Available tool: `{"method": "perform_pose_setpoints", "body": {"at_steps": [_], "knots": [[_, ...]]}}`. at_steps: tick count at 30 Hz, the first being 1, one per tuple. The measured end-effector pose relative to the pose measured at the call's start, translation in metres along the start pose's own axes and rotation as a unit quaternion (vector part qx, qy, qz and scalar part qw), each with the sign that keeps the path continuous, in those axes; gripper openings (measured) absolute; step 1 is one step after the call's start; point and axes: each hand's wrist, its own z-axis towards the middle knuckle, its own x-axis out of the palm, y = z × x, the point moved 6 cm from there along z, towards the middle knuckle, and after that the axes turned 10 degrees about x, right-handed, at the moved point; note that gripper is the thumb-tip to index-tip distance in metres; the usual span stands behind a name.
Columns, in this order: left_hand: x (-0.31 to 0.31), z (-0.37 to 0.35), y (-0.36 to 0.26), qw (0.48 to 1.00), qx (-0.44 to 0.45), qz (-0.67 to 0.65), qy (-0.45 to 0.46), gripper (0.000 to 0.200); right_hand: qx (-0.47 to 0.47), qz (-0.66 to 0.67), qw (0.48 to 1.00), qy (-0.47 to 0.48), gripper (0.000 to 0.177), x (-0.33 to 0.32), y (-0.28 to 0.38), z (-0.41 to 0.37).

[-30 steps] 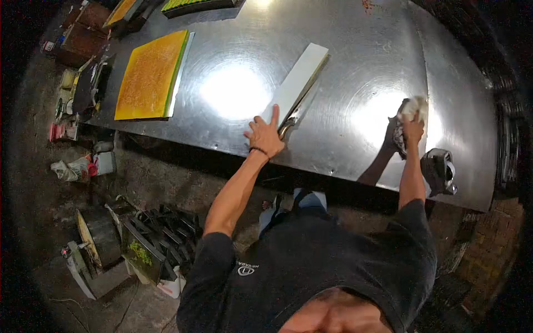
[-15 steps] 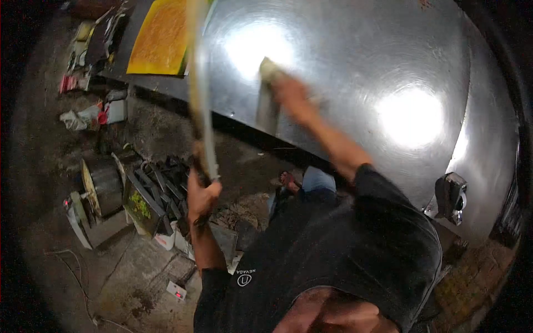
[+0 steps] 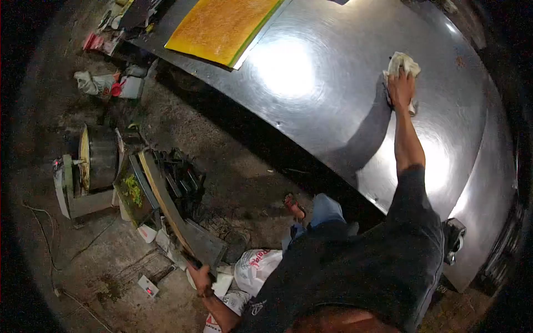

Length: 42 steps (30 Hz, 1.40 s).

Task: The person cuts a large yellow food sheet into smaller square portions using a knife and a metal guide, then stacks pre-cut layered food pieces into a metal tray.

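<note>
Gripping a long strip, near end unclear, left hand; clutching a partly covered cloth, right hand.

On our table, a slab lies left of the cloth under our right hand; off the table, the bar in our left hand is right of a drum.

Frame's top edge is cutting off the orange slab and the desk. Right grip is covering part of the cloth; left grip is hiding the near end of the long strip. Dark shirt is overlapping the white bag.
</note>
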Motion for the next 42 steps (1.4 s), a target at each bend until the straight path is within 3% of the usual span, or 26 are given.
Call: {"method": "perform_pose_setpoints", "body": {"at_steps": [2, 3, 4, 5, 7, 11, 12, 14, 16, 17, 18, 19, 20, 22, 23, 24, 25, 26, 31, 33, 34, 36, 38, 39, 41, 42], "knots": [[0.007, -0.008, 0.016, 0.993, 0.015, -0.104, 0.061, 0.098, 0.226, 0.292, 0.915, 0.165, 0.026, 0.012, 0.042, 0.013], [0.004, -0.008, 0.029, 0.993, 0.004, -0.095, 0.067, 0.098, 0.253, 0.252, 0.885, 0.299, 0.024, 0.004, 0.108, 0.012], [-0.004, -0.005, 0.048, 0.995, -0.019, -0.075, 0.055, 0.097, 0.311, 0.514, 0.743, 0.295, 0.024, 0.020, 0.178, -0.043], [-0.001, 0.003, 0.055, 0.997, -0.029, -0.065, 0.042, 0.095, 0.317, 0.512, 0.744, 0.290, 0.024, 0.009, 0.168, -0.040], [0.013, 0.020, 0.034, 0.999, 0.003, -0.050, 0.001, 0.092, 0.208, 0.517, 0.762, 0.330, 0.024, -0.126, 0.340, -0.057], [0.036, 0.048, -0.030, 0.982, 0.078, -0.159, 0.073, 0.079, 0.023, 0.502, 0.754, 0.423, 0.031, -0.230, 0.438, -0.073], [0.038, 0.053, -0.033, 0.984, 0.050, -0.156, 0.070, 0.075, -0.033, 0.492, 0.747, 0.445, 0.034, -0.237, 0.431, -0.077], [0.027, 0.062, -0.031, 0.988, -0.007, -0.136, 0.066, 0.066, -0.035, 0.388, 0.873, 0.293, 0.044, -0.181, 0.397, -0.084], [0.043, 0.089, -0.039, 0.981, 0.041, -0.149, 0.121, 0.064, 0.121, 0.363, 0.828, 0.411, 0.042, -0.139, 0.319, -0.105], [0.048, 0.105, -0.042, 0.969, 0.085, -0.170, 0.158, 0.063, 0.251, 0.357, 0.829, 0.351, 0.037, -0.172, 0.261, -0.107], [0.052, 0.121, -0.048, 0.935, 0.279, 0.059, 0.209, 0.063, 0.278, 0.257, 0.881, 0.285, 0.033, -0.155, 0.220, -0.145], [0.053, 0.123, -0.048, 0.931, 0.281, 0.061, 0.227, 0.063, 0.274, 0.214, 0.934, 0.085, 0.030, -0.188, 0.161, -0.178], [0.059, 0.123, -0.050, 0.934, 0.255, 0.045, 0.245, 0.065, 0.378, 0.215, 0.876, 0.210, 0.029, -0.183, 0.098, -0.238], [0.095, 0.118, -0.065, 0.940, 0.206, -0.010, 0.271, 0.070, 0.358, 0.194, 0.913, 0.018, 0.037, -0.300, 0.003, -0.302], [0.105, 0.118, -0.077, 0.942, 0.180, -0.033, 0.281, 0.072, 0.649, 0.311, 0.685, 0.113, 0.041, -0.357, -0.026, -0.344], [0.119, 0.121, -0.092, 0.942, 0.159, -0.062, 0.290, 0.075, 0.395, 0.016, 0.917, 0.060, 0.042, -0.408, -0.060, -0.401], [0.129, 0.123, -0.105, 0.941, 0.135, -0.089, 0.297, 0.077, 0.387, 0.015, 0.921, 0.047, 0.042, -0.445, -0.079, -0.492], [0.136, 0.116, -0.116, 0.939, 0.139, -0.093, 0.300, 0.075, 0.621, 0.056, 0.748, 0.227, 0.046, -0.467, -0.133, -0.625], [0.181, 0.102, -0.156, 0.895, 0.205, -0.104, 0.383, 0.054, 0.767, 0.116, 0.631, -0.011, 0.041, -0.601, -0.070, -0.498], [0.218, 0.085, -0.195, 0.858, 0.275, -0.101, 0.423, 0.058, 0.468, -0.109, 0.876, 0.051, 0.041, -0.522, -0.140, -0.522], [0.250, 0.098, -0.193, 0.830, 0.352, -0.119, 0.416, 0.062, 0.409, -0.071, 0.909, 0.035, 0.044, -0.492, -0.130, -0.473], [0.308, 0.095, -0.220, 0.796, 0.451, -0.082, 0.395, 0.072, 0.448, -0.018, 0.888, 0.102, 0.048, -0.458, -0.062, -0.337], [0.347, 0.093, -0.251, 0.819, 0.421, 0.059, 0.386, 0.081, 0.225, 0.051, 0.961, 0.150, 0.049, -0.367, -0.020, -0.271], [0.365, 0.100, -0.251, 0.826, 0.373, 0.146, 0.396, 0.085, 0.235, 0.048, 0.947, 0.212, 0.049, -0.333, -0.013, -0.263], [0.373, 0.098, -0.271, 0.840, 0.396, 0.204, 0.309, 0.085, 0.085, 0.071, 0.988, 0.107, 0.050, -0.316, -0.017, -0.266], [0.376, 0.102, -0.276, 0.830, 0.402, 0.230, 0.311, 0.083, 0.210, -0.006, 0.948, 0.241, 0.050, -0.288, -0.061, -0.281]]}}
